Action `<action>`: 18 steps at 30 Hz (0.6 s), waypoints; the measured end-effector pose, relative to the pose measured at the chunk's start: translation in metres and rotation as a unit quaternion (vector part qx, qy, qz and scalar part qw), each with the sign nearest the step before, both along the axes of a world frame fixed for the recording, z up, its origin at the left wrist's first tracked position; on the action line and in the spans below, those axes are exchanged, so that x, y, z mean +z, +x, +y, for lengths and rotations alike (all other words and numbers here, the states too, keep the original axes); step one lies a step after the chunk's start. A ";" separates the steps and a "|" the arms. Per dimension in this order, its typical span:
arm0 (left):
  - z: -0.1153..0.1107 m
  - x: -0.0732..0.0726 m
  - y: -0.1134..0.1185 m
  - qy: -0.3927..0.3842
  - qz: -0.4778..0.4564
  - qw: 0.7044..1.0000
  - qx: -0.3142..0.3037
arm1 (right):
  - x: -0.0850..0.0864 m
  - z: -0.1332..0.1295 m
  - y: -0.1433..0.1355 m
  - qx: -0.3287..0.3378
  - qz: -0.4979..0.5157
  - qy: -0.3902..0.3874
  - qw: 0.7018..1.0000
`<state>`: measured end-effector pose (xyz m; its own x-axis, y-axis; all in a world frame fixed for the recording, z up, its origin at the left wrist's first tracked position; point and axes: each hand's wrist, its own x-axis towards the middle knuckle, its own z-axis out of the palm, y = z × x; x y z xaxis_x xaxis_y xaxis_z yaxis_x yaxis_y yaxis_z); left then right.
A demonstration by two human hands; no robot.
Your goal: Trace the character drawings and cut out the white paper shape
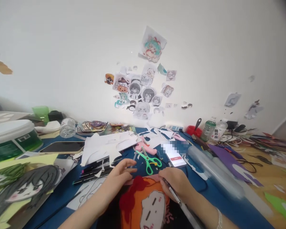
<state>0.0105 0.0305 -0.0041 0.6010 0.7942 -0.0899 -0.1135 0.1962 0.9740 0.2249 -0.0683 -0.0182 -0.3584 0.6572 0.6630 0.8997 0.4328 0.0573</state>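
Observation:
In front of me lies a paper cut-out character (131, 198) with orange hair, a dark red bow and a pale face, on a black surface. My left hand (120, 175) rests by its upper left edge, fingers loosely spread and holding nothing. Closed around a slim pen (177, 198) with a dark and translucent barrel, my right hand (175, 181) is at the upper right edge of the cut-out. The pen's tip is hidden by my fingers. Green-handled scissors (149, 161) lie just beyond both hands, with a pink glue gun (145, 147) behind them.
A lit phone (175, 156) sits beyond my right hand, and a clear plastic roll (216, 173) lies to its right. Several markers (92, 173) and white paper scraps (105, 144) are at left. Farther left stand a green-and-white tub (13, 140) and a yellow sheet with drawings (51, 159).

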 end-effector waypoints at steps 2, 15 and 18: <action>0.002 -0.011 0.001 0.063 0.040 0.997 0.031 | 0.000 -0.002 -0.005 -0.007 0.000 -0.038 0.999; -0.032 0.008 -0.014 0.317 0.165 0.903 -0.237 | 0.006 -0.004 0.002 0.003 0.296 -0.084 0.952; -0.027 0.005 -0.016 0.319 0.140 0.918 -0.188 | 0.013 -0.009 0.000 0.029 0.324 -0.125 0.937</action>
